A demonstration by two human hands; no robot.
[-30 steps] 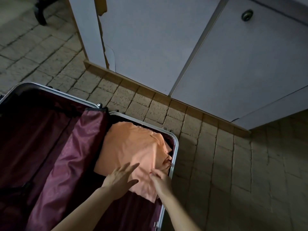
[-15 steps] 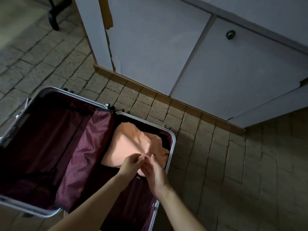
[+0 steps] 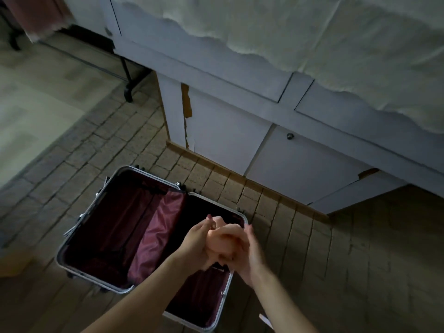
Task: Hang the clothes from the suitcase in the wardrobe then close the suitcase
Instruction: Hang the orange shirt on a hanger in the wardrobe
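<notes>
Peach garment (image 3: 224, 237) bunched between hands

I've only got the one view here, a wide-angle head cam looking forward and steeply down from standing height, so my two forearms reach up into frame from the bottom edge. It sits well above the open silver-framed suitcase with the maroon lining (image 3: 79, 239) on the brick-pattern floor (image 3: 360, 260), and faces the pale grey cabinet doors (image 3: 300, 169) at the far side. Edges are bent by the lens, and there's no second view to overlap with.
</notes>
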